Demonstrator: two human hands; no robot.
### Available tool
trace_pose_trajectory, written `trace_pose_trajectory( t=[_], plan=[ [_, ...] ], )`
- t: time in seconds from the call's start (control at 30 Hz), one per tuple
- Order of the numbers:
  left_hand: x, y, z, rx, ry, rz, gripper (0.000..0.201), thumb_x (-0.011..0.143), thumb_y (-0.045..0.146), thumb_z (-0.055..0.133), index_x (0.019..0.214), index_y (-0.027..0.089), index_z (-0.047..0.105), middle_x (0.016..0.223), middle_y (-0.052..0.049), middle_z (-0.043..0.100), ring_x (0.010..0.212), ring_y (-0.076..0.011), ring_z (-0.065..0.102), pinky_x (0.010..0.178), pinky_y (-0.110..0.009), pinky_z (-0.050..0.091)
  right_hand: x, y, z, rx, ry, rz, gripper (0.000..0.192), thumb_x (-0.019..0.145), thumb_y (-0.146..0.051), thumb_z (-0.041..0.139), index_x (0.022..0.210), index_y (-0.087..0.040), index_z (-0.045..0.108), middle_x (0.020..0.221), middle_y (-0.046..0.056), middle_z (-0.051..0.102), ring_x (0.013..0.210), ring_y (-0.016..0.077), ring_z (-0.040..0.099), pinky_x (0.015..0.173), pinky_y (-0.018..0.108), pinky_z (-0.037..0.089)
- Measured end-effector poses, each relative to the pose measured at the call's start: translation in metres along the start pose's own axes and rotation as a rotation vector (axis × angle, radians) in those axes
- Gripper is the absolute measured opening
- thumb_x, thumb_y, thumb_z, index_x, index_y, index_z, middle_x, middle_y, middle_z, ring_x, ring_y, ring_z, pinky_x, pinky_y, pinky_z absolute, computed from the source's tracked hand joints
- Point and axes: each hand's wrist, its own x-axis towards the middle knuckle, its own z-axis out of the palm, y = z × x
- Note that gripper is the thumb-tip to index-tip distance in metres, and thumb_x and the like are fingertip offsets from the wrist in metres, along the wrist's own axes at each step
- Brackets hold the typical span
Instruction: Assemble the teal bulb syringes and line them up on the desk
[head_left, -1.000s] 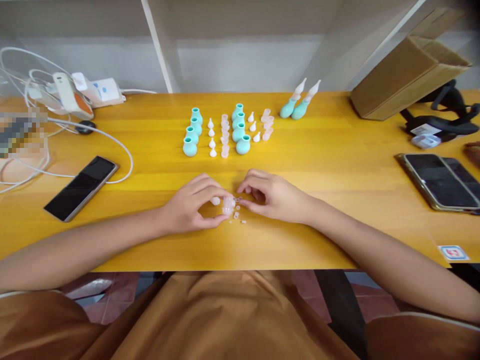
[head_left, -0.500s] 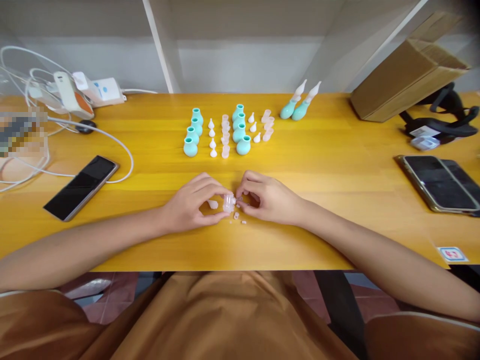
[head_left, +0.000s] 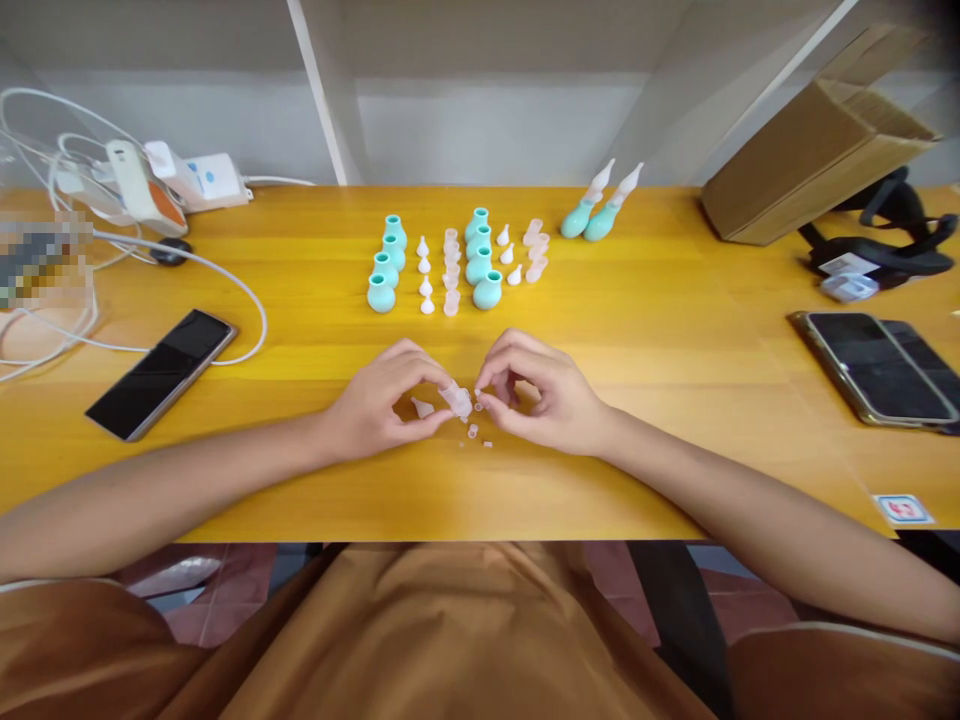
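Between thumb and fingers, my left hand (head_left: pixel 400 397) holds a small clear plastic cup (head_left: pixel 456 399), tilted with its narrow end toward the right. My right hand (head_left: pixel 536 390) is closed in a pinch just right of the cup, on a tiny clear plastic piece (head_left: pixel 478 393) whose exact shape I cannot make out. Under my left hand lies a white nozzle tip (head_left: pixel 422 407). Little clear rings (head_left: pixel 472 431) and bits lie on the wood below the fingertips.
Several turquoise bulbs (head_left: pixel 381 294), white tips (head_left: pixel 503 236) and clear cups (head_left: pixel 451 303) stand in rows behind my hands. Two assembled bulb aspirators (head_left: pixel 589 210) lie beyond. Phones (head_left: pixel 161 375) flank both sides. Cables (head_left: pixel 255 300) sit left, a cardboard box (head_left: pixel 817 150) and black headset (head_left: pixel 877 250) right.
The clear cup has tipped over, its narrow end turning downward to the right. My right fingers have drawn slightly away from it, with a tiny piece now visible at their tips.
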Motion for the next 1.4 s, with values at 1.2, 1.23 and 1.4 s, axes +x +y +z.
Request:
trace_pose_trajectory(
  t=[1.2, 1.23, 1.4],
  plan=[
    [0.0017, 0.0000, -0.0009, -0.032, 0.004, 0.095, 0.010, 0.100, 0.020, 0.076, 0.096, 0.021, 0.067, 0.097, -0.006, 0.079, 0.090, -0.0185, 0.073, 0.086, -0.036, 0.056, -0.0060, 0.0007, 0.0017, -0.341, 0.008, -0.333, 0.028, 0.104, -0.023, 0.071, 0.132, -0.023, 0.072, 0.105, 0.008, 0.071, 0.079, 0.0156, 0.069, 0.061, 0.027, 0.058],
    [0.0018, 0.0001, -0.0010, -0.034, 0.010, 0.087, 0.010, 0.100, 0.020, 0.076, 0.095, 0.021, 0.067, 0.097, -0.006, 0.079, 0.090, -0.0185, 0.072, 0.086, -0.036, 0.056, -0.0063, 0.0012, 0.0013, -0.405, 0.023, -0.371, 0.029, 0.105, -0.023, 0.070, 0.134, -0.022, 0.071, 0.105, 0.008, 0.071, 0.078, 0.0155, 0.070, 0.062, 0.026, 0.058],
    [0.0023, 0.0009, -0.0011, -0.063, 0.016, 0.054, 0.011, 0.101, 0.022, 0.075, 0.093, 0.021, 0.067, 0.096, -0.006, 0.079, 0.089, -0.0182, 0.072, 0.085, -0.035, 0.056, -0.0083, 0.0010, -0.0016, -0.628, 0.036, -0.492, 0.036, 0.107, -0.026, 0.067, 0.143, -0.020, 0.066, 0.105, 0.007, 0.074, 0.076, 0.0143, 0.070, 0.062, 0.026, 0.057]
  ],
)
